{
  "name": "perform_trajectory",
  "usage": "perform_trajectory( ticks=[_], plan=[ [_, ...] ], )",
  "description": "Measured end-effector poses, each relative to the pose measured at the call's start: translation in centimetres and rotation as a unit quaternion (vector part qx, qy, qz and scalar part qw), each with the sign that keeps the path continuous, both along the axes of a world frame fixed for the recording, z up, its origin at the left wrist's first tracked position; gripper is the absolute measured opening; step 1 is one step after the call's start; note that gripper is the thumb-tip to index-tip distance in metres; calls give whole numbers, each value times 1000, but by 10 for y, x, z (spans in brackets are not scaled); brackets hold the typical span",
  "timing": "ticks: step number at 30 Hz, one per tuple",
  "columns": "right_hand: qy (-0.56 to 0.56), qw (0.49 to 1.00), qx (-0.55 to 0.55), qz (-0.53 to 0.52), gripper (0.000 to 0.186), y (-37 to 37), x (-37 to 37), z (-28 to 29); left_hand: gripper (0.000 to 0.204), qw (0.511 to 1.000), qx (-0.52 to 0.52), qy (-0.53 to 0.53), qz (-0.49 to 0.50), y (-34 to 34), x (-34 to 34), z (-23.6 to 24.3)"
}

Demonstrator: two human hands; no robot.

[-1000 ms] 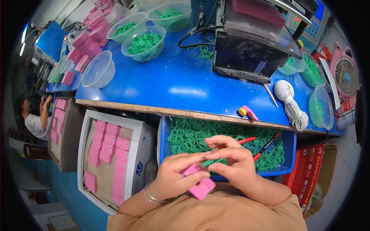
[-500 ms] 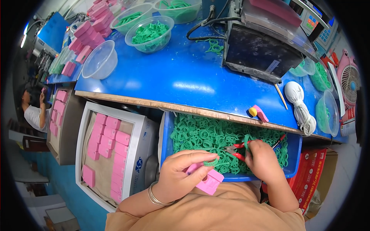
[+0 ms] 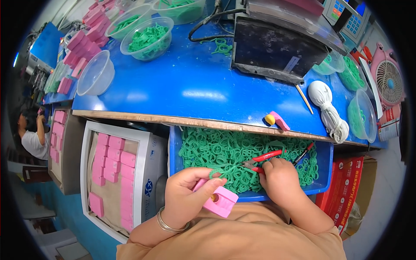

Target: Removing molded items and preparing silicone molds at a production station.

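Left hand [image 3: 184, 197] — thumb and fingers gripping one pink block [image 3: 223, 201], green piece [image 3: 214, 173] at the fingertips; right hand [image 3: 281, 178] — fingers curled beside red-handled pliers [image 3: 269, 155], grip indeterminable, above green rings [image 3: 201, 149] in a blue bin [image 3: 328, 173].

A long workbench [image 3: 173, 82] with a glossy blue top and a raw wooden front edge [image 3: 130, 117] spans the scene, patches of light reflecting off its surface. Blue-green floor [image 3: 71, 212] shows at the near left. Farther left the room darkens, with a bright light strip [image 3: 16, 60] at the far edge.
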State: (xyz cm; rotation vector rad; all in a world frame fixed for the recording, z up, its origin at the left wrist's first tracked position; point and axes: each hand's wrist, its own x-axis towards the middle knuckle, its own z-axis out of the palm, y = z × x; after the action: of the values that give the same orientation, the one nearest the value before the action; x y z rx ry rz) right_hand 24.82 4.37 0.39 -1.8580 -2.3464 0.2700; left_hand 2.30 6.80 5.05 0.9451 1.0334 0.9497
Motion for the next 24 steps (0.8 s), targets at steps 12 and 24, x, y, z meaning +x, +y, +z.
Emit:
perform_trajectory(
  ticks=[12, 24],
  plan=[
    [318, 937, -91, -116, 20, -1, 1, 43, 12, 997, -56, -54, -7, 1, -4, -5],
    [512, 836, -198, -12, 14, -6, -17, 48, 10, 998, -44, -36, 4, 0, 1, 3]
  ],
)
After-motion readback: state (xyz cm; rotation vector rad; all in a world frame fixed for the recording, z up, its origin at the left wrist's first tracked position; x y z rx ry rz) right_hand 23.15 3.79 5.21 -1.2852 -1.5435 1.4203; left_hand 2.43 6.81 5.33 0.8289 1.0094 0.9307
